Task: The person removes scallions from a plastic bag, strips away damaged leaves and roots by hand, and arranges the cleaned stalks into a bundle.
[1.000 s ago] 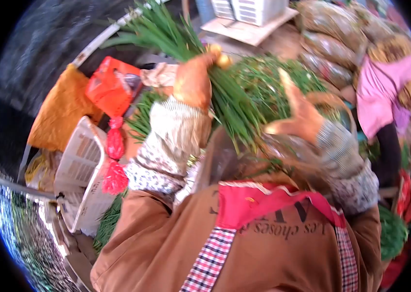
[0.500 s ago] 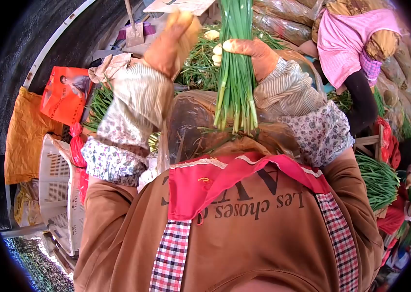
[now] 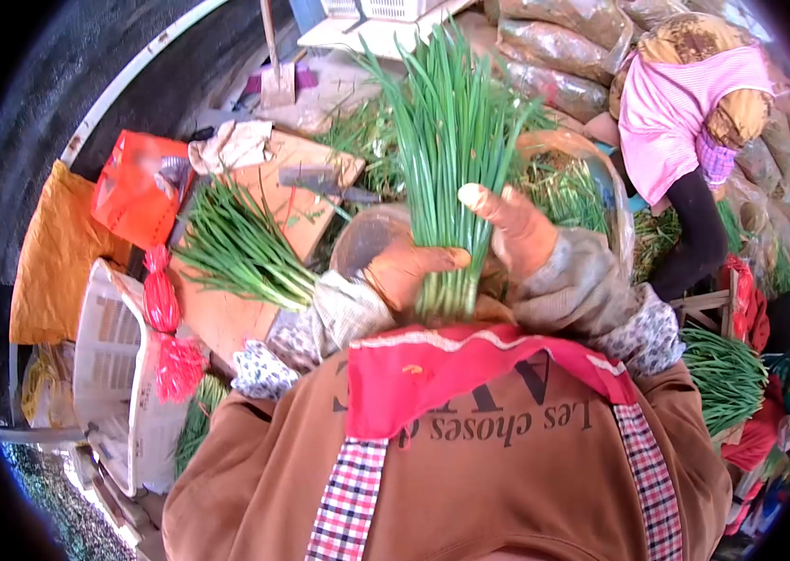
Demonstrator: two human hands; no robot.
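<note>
An upright bunch of garlic chives (image 3: 442, 140) stands close in front of my chest, its green leaves fanned out at the top. My left hand (image 3: 409, 271) is closed around the lower stems, thumb lying across the front. Against the right side of the same bunch is my right hand (image 3: 524, 238), its thumb raised over the leaf edge and its fingers hidden behind the leaves. The stem ends reach down near my red apron top (image 3: 432, 374). Another bunch of chives (image 3: 245, 238) lies to the left on a board (image 3: 306, 154).
A dark-handled tool (image 3: 311, 178) and a cloth (image 3: 231, 145) rest on the board. At left stand a white plastic basket (image 3: 110, 327) and red bag (image 3: 138, 182). Loose trimmings (image 3: 372, 140) lie ahead. A co-worker in pink (image 3: 661, 103) bends at right, beside filled sacks (image 3: 559, 42).
My left hand has come down from the upper left and taken hold of the stems. The bunch is lower, its leaf tips now in view. The right hand has moved down with it.
</note>
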